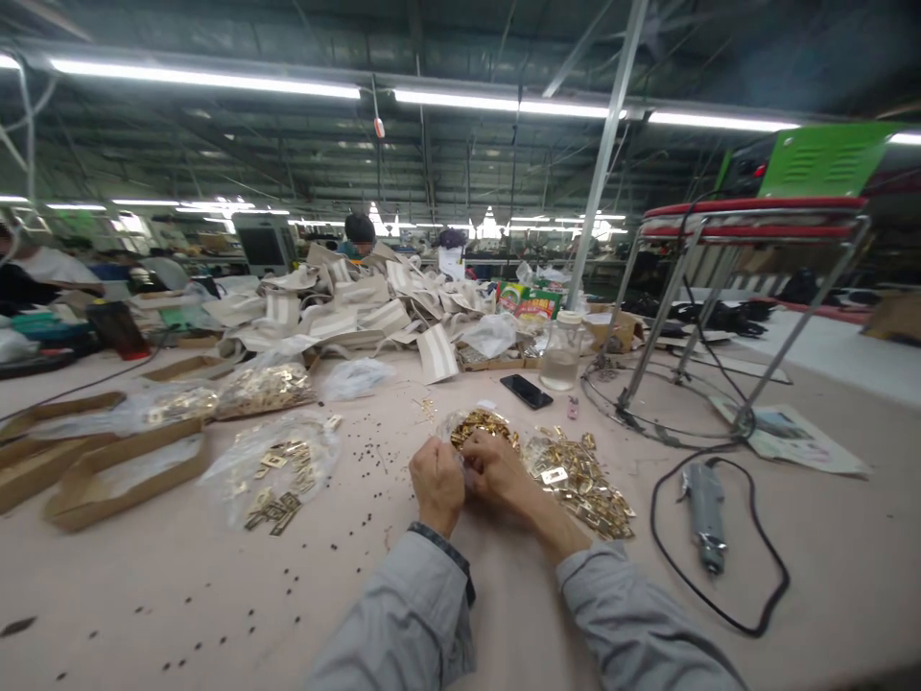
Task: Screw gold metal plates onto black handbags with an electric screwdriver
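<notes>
In the middle of the table, my left hand (437,483) is closed in a fist at the near side of a clear plastic bag (449,422). My right hand (498,468) is closed beside it, fingers bent and pressed together; both appear to grip the bag's plastic. Gold metal buckle pieces (484,422) fill the bag just beyond my knuckles. The fingertips are mostly hidden. Right of my right wrist lies a loose heap of gold pieces (586,485). To the left, another plastic bag (241,465) is spread flat with gold plates (277,513) on it.
Small black bits (292,576) dot the table. A phone (527,391) and a glass jar (561,355) stand beyond. An electric screwdriver (703,513) with a looped cord lies right, near a metal stool (752,230). Cardboard trays (129,475) sit left; fabric strips (374,307) pile behind.
</notes>
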A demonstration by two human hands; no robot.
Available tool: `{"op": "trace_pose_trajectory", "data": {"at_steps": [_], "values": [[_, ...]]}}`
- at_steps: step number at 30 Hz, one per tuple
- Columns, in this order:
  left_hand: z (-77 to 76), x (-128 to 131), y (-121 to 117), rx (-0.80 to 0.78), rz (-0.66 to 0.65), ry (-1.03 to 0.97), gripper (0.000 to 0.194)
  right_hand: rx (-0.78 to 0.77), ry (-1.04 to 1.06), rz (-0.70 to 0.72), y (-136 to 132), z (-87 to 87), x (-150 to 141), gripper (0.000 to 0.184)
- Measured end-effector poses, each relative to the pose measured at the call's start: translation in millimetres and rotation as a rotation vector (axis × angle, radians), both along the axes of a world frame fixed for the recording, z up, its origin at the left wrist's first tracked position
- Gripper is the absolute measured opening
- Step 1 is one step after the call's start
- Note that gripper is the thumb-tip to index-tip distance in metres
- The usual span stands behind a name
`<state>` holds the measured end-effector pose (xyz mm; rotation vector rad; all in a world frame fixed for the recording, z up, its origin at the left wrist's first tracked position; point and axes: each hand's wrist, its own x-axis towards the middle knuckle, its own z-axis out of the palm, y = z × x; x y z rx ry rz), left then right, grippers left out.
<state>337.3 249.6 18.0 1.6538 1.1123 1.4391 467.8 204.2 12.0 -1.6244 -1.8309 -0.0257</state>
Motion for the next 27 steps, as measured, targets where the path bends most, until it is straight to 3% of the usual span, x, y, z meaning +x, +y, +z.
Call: {"op": "trace_pose_trajectory", "data": {"at_steps": [4,14,19,23,25,27], "values": [[0.1,0,-1,0.001,0.014,-0.006,0.028,0.081,0.17,0.081,2,-2.3,-3,0.031],[4.3,-3,-4,-0.004,0.024,0.01,0.028,0.093,0.382,0.017,5,1.7,0,0.019],[3.3,-3,-3,-0.004,0.027,0.001,0.029,-0.084,0.807,0.128,1,10.3,6,0.016],[3.2,-3,-2,-0.013,0.02,-0.008,0.028,-0.179,1.172,0.212,0,13.1,9,0.027],[2.9,-4,-1,-0.024,0.013,-0.009,0.028,-0.168,1.132,0.179,-1,14.5,12,0.025],[2.6,-4,-1,-0.035,0.006,-0.008,0.028,-0.111,0.927,0.108,-3,16.6,14,0.023]]}}
